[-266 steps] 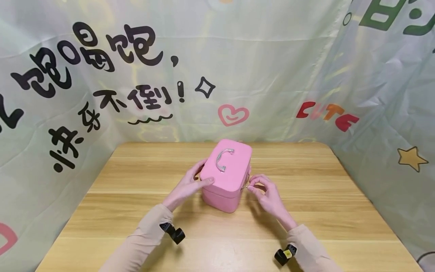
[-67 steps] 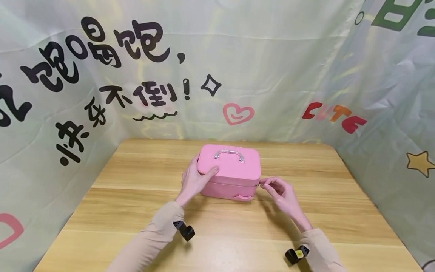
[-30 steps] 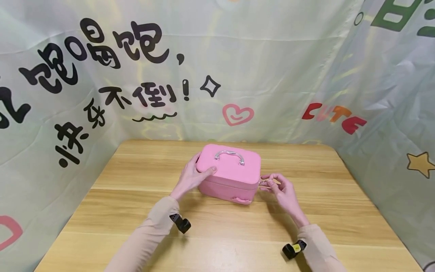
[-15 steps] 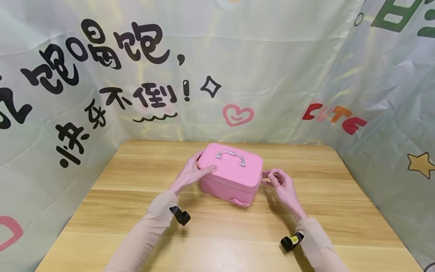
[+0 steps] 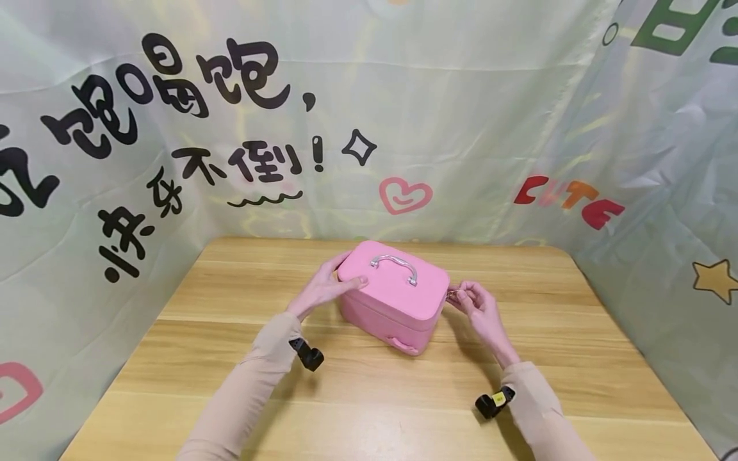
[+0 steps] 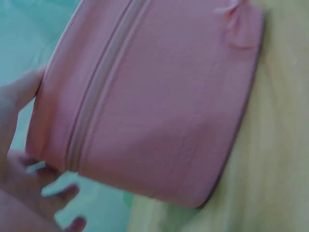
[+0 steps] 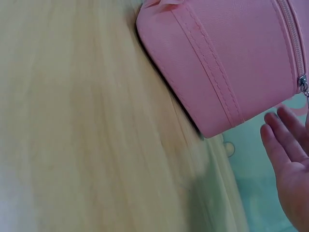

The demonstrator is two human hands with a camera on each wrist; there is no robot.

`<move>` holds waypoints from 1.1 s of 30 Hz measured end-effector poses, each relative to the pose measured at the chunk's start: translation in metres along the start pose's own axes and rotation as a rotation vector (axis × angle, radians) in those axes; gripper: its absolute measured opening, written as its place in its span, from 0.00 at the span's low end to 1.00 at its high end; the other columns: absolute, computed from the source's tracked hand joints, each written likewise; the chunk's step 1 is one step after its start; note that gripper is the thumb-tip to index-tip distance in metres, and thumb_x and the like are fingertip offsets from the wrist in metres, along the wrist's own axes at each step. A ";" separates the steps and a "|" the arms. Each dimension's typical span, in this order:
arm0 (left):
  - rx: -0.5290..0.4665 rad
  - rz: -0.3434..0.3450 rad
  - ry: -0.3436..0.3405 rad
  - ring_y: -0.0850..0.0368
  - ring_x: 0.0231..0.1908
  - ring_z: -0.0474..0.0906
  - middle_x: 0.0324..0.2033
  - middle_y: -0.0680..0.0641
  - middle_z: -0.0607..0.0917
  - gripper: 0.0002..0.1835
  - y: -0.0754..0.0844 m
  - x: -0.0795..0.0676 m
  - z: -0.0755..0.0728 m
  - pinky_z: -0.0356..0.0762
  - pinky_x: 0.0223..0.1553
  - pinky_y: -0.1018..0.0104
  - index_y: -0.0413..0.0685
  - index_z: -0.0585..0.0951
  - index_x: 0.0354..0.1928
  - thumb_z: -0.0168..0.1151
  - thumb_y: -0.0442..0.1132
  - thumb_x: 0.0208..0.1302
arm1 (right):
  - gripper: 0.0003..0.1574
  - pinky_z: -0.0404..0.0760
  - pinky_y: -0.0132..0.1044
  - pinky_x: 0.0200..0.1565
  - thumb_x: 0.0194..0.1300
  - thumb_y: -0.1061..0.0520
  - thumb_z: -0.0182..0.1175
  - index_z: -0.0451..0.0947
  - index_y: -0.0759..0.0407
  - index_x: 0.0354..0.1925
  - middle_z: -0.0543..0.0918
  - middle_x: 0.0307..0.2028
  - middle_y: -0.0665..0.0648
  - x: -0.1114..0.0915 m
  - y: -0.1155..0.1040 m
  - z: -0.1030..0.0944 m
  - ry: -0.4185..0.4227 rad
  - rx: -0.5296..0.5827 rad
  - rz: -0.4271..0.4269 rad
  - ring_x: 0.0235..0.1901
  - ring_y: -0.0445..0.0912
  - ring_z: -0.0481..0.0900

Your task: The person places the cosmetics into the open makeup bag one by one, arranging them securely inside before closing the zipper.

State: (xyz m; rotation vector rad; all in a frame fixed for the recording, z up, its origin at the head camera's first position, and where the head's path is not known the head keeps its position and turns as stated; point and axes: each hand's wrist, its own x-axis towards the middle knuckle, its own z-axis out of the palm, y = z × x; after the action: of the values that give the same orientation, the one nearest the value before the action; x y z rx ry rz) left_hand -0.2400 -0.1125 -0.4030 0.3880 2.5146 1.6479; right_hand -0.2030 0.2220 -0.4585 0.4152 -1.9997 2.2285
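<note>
A pink cosmetic case [image 5: 392,288] with its lid down and a silver handle [image 5: 394,258] on top sits at an angle on the wooden table. My left hand [image 5: 323,288] holds the lid's left end, thumb on top and fingers round the side. At the right end, my right hand [image 5: 481,314] pinches the small metal zipper pull [image 5: 452,294] between thumb and index finger. In the right wrist view, the zipper slider [image 7: 302,82] sits on the zip and the other fingers [image 7: 280,145] are extended. A zip track [image 6: 104,72] crosses the side in the left wrist view.
The wooden table [image 5: 369,397] extends around the case on all sides. A printed fabric backdrop [image 5: 461,128] stands behind and beside it. Near the case's bottom front corner is a pink bow-like piece [image 5: 403,346]. Each wrist wears a small black camera [image 5: 492,402].
Earlier the case turned until its long side faced front; since then its right end has swung toward the front. My right hand, with the zipper pull, has moved slightly farther back; my left keeps its hold.
</note>
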 end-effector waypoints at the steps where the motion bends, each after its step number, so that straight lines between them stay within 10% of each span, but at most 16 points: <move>1: 0.032 -0.008 0.051 0.42 0.76 0.58 0.75 0.41 0.65 0.45 0.001 -0.004 0.003 0.53 0.76 0.42 0.47 0.62 0.76 0.71 0.52 0.61 | 0.07 0.84 0.30 0.51 0.77 0.69 0.45 0.64 0.76 0.40 0.87 0.41 0.42 -0.001 0.000 -0.001 -0.015 0.015 0.005 0.44 0.34 0.86; 8: 0.308 0.049 0.419 0.36 0.69 0.61 0.69 0.34 0.66 0.46 0.024 -0.042 0.038 0.54 0.71 0.38 0.45 0.65 0.74 0.68 0.59 0.59 | 0.06 0.84 0.34 0.53 0.78 0.67 0.43 0.62 0.72 0.41 0.88 0.43 0.47 -0.004 -0.002 -0.003 -0.081 0.049 -0.008 0.47 0.37 0.86; 24: 0.083 -0.056 0.254 0.32 0.79 0.40 0.80 0.34 0.34 0.70 0.043 -0.069 0.065 0.46 0.76 0.35 0.34 0.33 0.78 0.73 0.61 0.54 | 0.08 0.83 0.31 0.53 0.77 0.67 0.46 0.64 0.75 0.39 0.88 0.44 0.43 -0.018 -0.005 -0.002 -0.128 0.022 -0.025 0.47 0.36 0.87; 33: 0.014 -0.032 0.221 0.41 0.78 0.51 0.80 0.39 0.49 0.67 0.024 -0.050 0.048 0.52 0.76 0.41 0.47 0.35 0.81 0.74 0.58 0.55 | 0.09 0.83 0.30 0.53 0.75 0.72 0.46 0.64 0.84 0.40 0.87 0.47 0.45 -0.035 -0.007 0.013 -0.182 -0.158 -0.113 0.49 0.34 0.85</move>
State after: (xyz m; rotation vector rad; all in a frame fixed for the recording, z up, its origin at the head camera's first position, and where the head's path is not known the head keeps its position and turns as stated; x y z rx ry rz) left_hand -0.1770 -0.0749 -0.4030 0.1734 2.6726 1.7496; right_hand -0.1662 0.2137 -0.4600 0.7158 -2.1607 2.0136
